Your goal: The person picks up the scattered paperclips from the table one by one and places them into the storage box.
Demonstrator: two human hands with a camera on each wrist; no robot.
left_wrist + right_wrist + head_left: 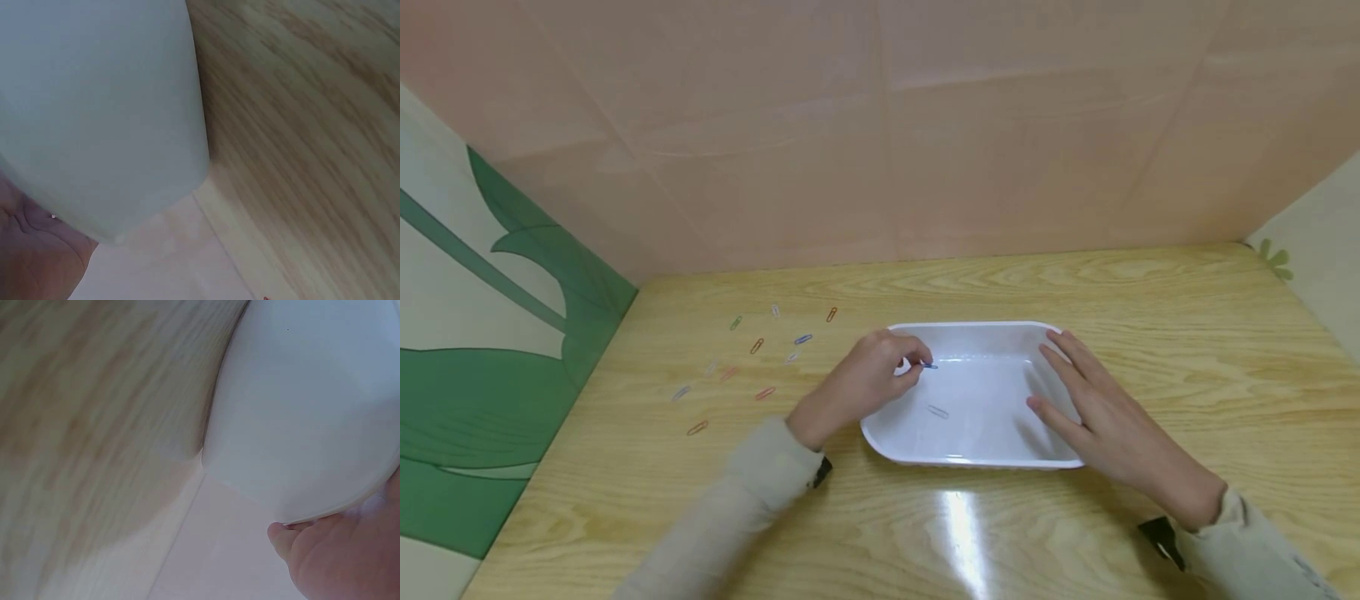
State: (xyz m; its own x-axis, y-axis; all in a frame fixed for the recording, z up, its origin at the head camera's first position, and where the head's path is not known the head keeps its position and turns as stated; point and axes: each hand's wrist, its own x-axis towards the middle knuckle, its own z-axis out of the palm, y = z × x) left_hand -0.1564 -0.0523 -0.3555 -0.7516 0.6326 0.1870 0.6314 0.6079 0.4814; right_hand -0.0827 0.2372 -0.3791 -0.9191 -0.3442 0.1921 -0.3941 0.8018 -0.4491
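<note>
Over the left part of a white tray [973,454], my left hand [880,375] pinches a small blue paper clip [930,366] between thumb and fingertips. A pale paper clip [937,412] lies on the tray's floor. At the tray's right rim, my right hand [1101,412] has its fingers spread and fairly straight, reaching over the edge. In the left wrist view the tray's outer wall [112,112] covers most of the left hand [37,256]. The right wrist view shows the right hand [350,556] against the rim, its fingertips mostly hidden.
Left of the tray, several paper clips lie scattered on the wooden table, among them a blue one [803,339], a green one [736,322] and a red one [765,393]. A pinkish wall covering [887,167] stands behind the table, with a green-patterned panel [587,308] at left.
</note>
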